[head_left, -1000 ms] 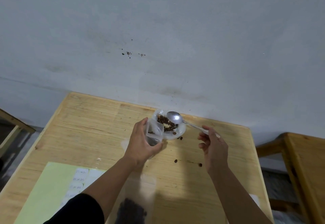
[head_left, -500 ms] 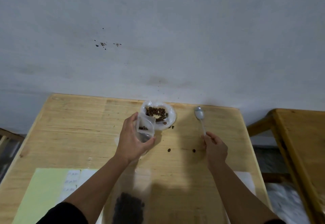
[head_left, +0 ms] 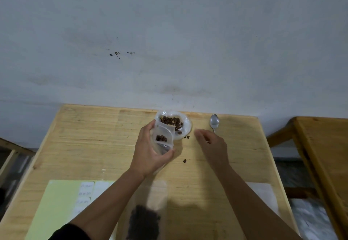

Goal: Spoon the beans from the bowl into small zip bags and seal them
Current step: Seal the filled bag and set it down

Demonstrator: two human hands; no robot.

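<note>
A white bowl [head_left: 186, 126] with brown beans stands at the table's far edge. My left hand [head_left: 148, 151] grips a small clear zip bag [head_left: 163, 140] just in front of the bowl; the bag's mouth gapes and a few beans lie inside. A metal spoon [head_left: 214, 122] lies on the table to the right of the bowl. My right hand [head_left: 212, 145] hovers between bowl and spoon, fingers loosely bent and holding nothing. Loose beans [head_left: 185, 161] lie scattered on the wood by the bowl.
The wooden table [head_left: 94, 145] stands against a grey wall. A green sheet with labels [head_left: 62, 202] lies near left. A large clear bag of dark beans [head_left: 143, 219] lies near centre. White paper [head_left: 263, 194] lies at right. Another wooden table [head_left: 323, 145] stands to the right.
My right hand set the spoon down on the table right of the bowl, let go of it and moved left toward the bag. My left hand kept hold of the bag.
</note>
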